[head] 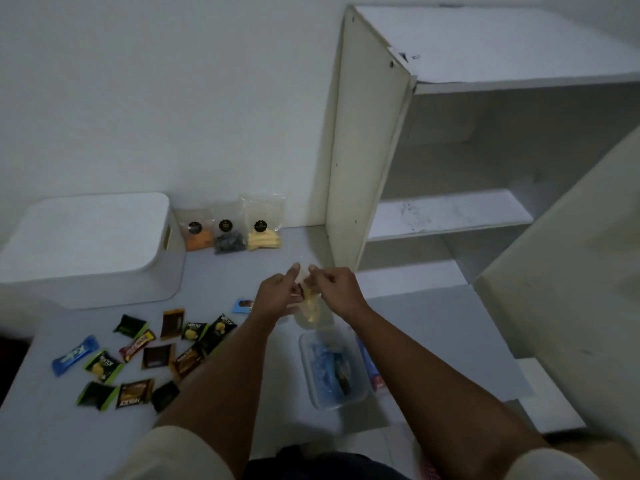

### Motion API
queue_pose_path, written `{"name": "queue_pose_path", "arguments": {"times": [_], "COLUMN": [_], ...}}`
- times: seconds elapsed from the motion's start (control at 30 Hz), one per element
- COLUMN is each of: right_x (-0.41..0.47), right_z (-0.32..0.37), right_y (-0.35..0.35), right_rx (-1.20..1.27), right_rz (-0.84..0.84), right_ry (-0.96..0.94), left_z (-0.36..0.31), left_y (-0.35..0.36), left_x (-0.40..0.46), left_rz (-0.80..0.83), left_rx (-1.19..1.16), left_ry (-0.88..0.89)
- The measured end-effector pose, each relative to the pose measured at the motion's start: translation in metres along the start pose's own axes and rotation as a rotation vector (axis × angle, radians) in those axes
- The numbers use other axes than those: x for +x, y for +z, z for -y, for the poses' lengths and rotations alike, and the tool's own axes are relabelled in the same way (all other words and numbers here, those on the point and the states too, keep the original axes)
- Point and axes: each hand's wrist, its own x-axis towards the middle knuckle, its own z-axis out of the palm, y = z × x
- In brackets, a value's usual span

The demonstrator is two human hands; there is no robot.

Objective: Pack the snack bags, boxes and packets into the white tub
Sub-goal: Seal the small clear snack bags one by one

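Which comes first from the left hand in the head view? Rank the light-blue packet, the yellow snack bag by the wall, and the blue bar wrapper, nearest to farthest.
From the left hand:
1. Light-blue packet, just to its left on the floor.
2. Yellow snack bag, farther back, leaning at the wall.
3. Blue bar wrapper, far left edge of the scattered packets.

I count 1 white tub point(86, 251); 3 clear snack bags point(235, 226) by the wall | 1 clear bag point(311, 306) in hand; 1 clear box point(332, 368) | roughly 13 small packets point(149, 355)
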Motion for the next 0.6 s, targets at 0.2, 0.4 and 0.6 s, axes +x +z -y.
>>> {"name": "queue_pose_path", "arguments": {"times": [0.2,0.4,0.6], "right_x": [-0.075,-0.124,-0.128], "right_z": [-0.015,-0.022,0.001], "right_y": [0.006,0.041,0.065], "right_rx": [-0.141,-0.210,-0.320], "right_rz": [0.093,-0.025,-0.127], "right_ry": [-0.194,-0.239,-0.119], "left_z": [0.032,0.057,0.058], "left_y": [-0.005,-0.035,-0.068], "left_x": [-0.071,-0.124,-0.139], "left_rz": [-0.025,-0.071,-0.078], "left_rx": [-0.030,0.131,0.558], "left_ry": [-0.010,0.106,0.296]}}
